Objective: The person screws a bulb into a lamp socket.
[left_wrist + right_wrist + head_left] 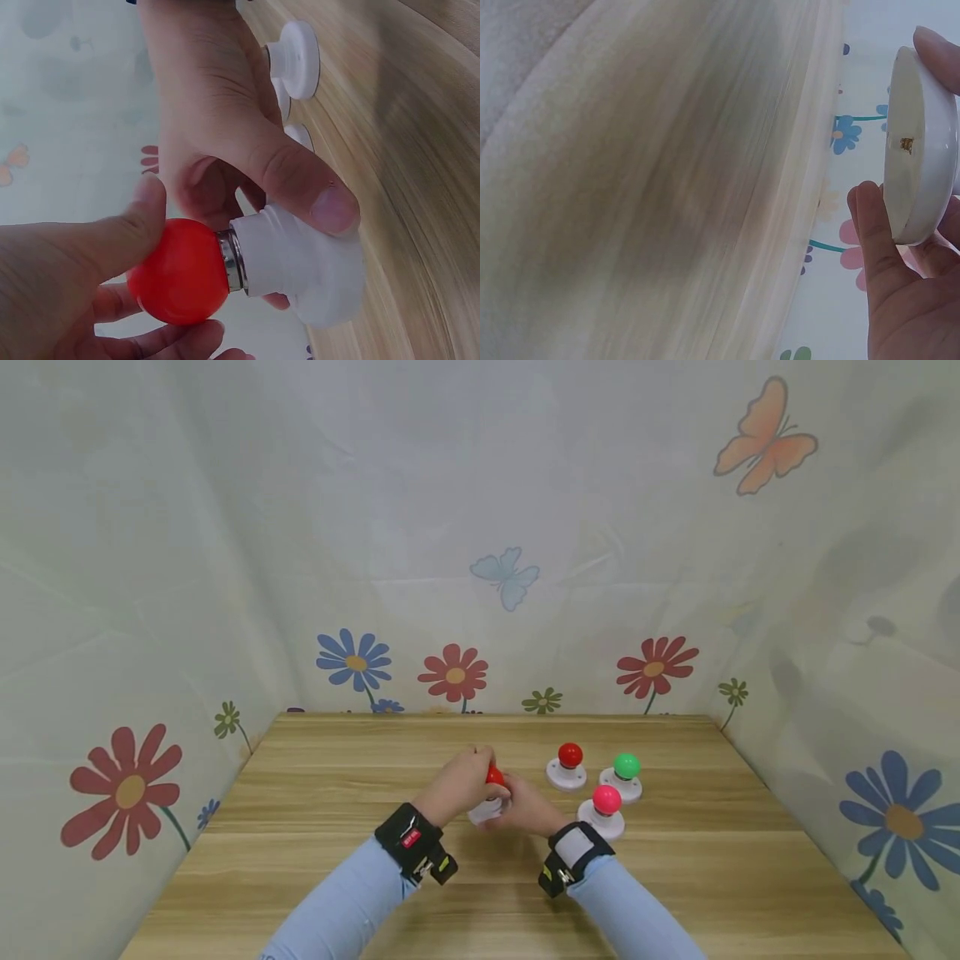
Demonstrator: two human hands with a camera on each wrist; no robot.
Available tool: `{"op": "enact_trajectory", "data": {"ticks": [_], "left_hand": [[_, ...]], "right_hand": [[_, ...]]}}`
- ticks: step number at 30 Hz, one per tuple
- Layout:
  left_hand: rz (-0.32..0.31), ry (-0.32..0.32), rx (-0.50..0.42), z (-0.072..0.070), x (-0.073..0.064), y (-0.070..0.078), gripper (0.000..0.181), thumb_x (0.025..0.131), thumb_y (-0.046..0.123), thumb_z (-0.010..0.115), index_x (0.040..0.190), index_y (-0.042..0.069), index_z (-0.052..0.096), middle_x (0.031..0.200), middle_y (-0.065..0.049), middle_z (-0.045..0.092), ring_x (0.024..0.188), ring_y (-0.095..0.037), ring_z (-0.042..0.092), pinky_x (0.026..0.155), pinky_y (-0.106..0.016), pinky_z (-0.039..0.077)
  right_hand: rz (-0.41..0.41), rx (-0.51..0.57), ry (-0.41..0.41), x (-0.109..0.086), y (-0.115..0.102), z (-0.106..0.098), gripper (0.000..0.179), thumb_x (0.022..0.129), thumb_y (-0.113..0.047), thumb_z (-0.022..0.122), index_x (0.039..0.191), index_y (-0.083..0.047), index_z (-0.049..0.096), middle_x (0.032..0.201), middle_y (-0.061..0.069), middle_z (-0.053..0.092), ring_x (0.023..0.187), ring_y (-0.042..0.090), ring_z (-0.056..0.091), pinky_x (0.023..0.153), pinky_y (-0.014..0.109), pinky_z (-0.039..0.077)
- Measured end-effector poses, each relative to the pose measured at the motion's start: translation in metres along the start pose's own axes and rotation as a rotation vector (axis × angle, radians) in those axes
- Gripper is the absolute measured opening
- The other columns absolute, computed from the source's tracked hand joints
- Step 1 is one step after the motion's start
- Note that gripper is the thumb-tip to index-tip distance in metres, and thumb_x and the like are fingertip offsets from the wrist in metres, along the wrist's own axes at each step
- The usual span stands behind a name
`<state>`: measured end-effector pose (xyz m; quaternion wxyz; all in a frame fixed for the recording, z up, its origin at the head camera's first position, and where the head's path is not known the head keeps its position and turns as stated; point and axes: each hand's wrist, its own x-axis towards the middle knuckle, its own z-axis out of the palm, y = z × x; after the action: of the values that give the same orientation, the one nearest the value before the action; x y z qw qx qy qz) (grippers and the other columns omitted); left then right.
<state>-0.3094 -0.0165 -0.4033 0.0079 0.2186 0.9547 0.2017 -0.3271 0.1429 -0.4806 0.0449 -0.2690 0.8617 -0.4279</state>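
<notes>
Over the middle of the table, my left hand point(459, 783) grips a round red light bulb point(178, 274), thumb on top and fingers curled below. My right hand point(531, 808) holds a white lamp socket point(324, 274) by its round base, its thumb pressed on the rim. Between bulb and socket a band of the bulb's metal screw cap point(233, 260) shows at the socket's mouth. The socket is tipped on its side in the left wrist view. From the right wrist, the hollow underside of the socket's base point(907, 180) faces the camera, with right-hand fingers point(877, 232) along its edge.
To the right stand three white sockets with bulbs: a red bulb point(570, 754) at the back, a green bulb point(627, 766) and a pink bulb point(607, 799) nearest my right wrist. A flowered curtain point(405, 610) borders the wooden table point(337, 752) behind and at both sides.
</notes>
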Motion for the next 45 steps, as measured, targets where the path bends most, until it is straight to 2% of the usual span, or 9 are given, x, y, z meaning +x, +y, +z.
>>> {"op": "enact_trajectory", "data": {"ticks": [3, 6, 11, 16, 24, 30, 35, 40, 45], "left_hand": [[0.011, 0.021, 0.026, 0.001, -0.001, -0.001, 0.052, 0.079, 0.041, 0.077, 0.112, 0.005, 0.057, 0.091, -0.007, 0.054, 0.076, -0.017, 0.053, 0.069, -0.025, 0.051], [0.027, 0.019, 0.012, 0.0, -0.002, -0.003, 0.054, 0.077, 0.04, 0.08, 0.116, 0.01, 0.058, 0.097, -0.008, 0.055, 0.082, -0.018, 0.055, 0.074, -0.028, 0.054], [0.086, -0.03, -0.026, -0.003, -0.003, -0.004, 0.058, 0.074, 0.016, 0.085, 0.126, 0.021, 0.06, 0.119, -0.009, 0.059, 0.102, -0.023, 0.057, 0.088, -0.036, 0.055], [0.158, -0.043, 0.021, -0.006, -0.002, -0.003, 0.039, 0.08, 0.002, 0.077, 0.114, 0.018, 0.068, 0.112, -0.004, 0.067, 0.098, -0.019, 0.061, 0.09, -0.033, 0.054], [0.084, -0.024, 0.006, -0.004, -0.002, -0.001, 0.038, 0.08, 0.015, 0.079, 0.116, 0.014, 0.065, 0.109, -0.005, 0.064, 0.094, -0.019, 0.06, 0.09, -0.034, 0.054], [0.033, 0.047, 0.098, 0.0, -0.003, 0.001, 0.054, 0.078, 0.042, 0.077, 0.114, 0.006, 0.059, 0.092, -0.005, 0.06, 0.075, -0.015, 0.056, 0.071, -0.025, 0.053], [0.029, 0.081, 0.142, 0.004, -0.003, 0.0, 0.058, 0.077, 0.049, 0.073, 0.111, 0.005, 0.057, 0.083, -0.005, 0.057, 0.066, -0.014, 0.053, 0.061, -0.022, 0.049], [0.035, 0.061, 0.083, 0.001, -0.003, -0.001, 0.058, 0.078, 0.044, 0.077, 0.118, 0.007, 0.058, 0.095, -0.008, 0.059, 0.076, -0.017, 0.058, 0.07, -0.027, 0.056], [0.102, -0.014, -0.022, -0.009, -0.001, -0.001, 0.048, 0.077, 0.015, 0.082, 0.121, 0.014, 0.063, 0.115, -0.009, 0.062, 0.098, -0.023, 0.059, 0.088, -0.036, 0.055]], "right_hand": [[-0.014, 0.002, -0.002, 0.0, -0.001, 0.0, 0.064, 0.071, -0.02, 0.086, 0.125, -0.003, 0.055, 0.115, 0.008, 0.065, 0.101, 0.021, 0.062, 0.095, 0.046, 0.05], [-0.01, 0.003, -0.007, 0.0, 0.0, 0.0, 0.067, 0.071, -0.02, 0.086, 0.128, -0.004, 0.054, 0.118, 0.009, 0.065, 0.104, 0.023, 0.061, 0.096, 0.046, 0.049], [0.013, 0.034, -0.013, 0.001, 0.001, 0.001, 0.076, 0.072, -0.022, 0.086, 0.136, -0.006, 0.048, 0.129, 0.01, 0.06, 0.116, 0.027, 0.056, 0.105, 0.052, 0.041], [0.033, 0.059, -0.013, 0.0, 0.002, 0.001, 0.084, 0.072, -0.021, 0.086, 0.142, -0.005, 0.041, 0.132, 0.01, 0.057, 0.116, 0.027, 0.055, 0.106, 0.052, 0.039], [0.02, 0.02, -0.006, -0.002, 0.0, -0.001, 0.072, 0.071, -0.023, 0.086, 0.132, -0.005, 0.052, 0.123, 0.01, 0.063, 0.108, 0.025, 0.06, 0.101, 0.05, 0.045], [0.006, 0.05, -0.015, -0.004, -0.003, -0.002, 0.064, 0.073, -0.015, 0.085, 0.128, -0.001, 0.054, 0.117, 0.012, 0.064, 0.104, 0.03, 0.062, 0.096, 0.049, 0.049], [-0.023, 0.027, -0.008, -0.003, 0.003, -0.002, 0.066, 0.072, -0.022, 0.086, 0.127, -0.003, 0.055, 0.117, 0.01, 0.065, 0.103, 0.024, 0.062, 0.095, 0.046, 0.05], [-0.014, 0.016, -0.008, -0.003, 0.004, -0.002, 0.068, 0.073, -0.023, 0.085, 0.129, -0.004, 0.053, 0.12, 0.01, 0.064, 0.104, 0.024, 0.061, 0.096, 0.048, 0.049], [0.048, 0.008, -0.012, -0.002, 0.001, -0.001, 0.074, 0.072, -0.027, 0.086, 0.134, -0.007, 0.05, 0.127, 0.008, 0.06, 0.11, 0.023, 0.058, 0.101, 0.048, 0.045]]}}
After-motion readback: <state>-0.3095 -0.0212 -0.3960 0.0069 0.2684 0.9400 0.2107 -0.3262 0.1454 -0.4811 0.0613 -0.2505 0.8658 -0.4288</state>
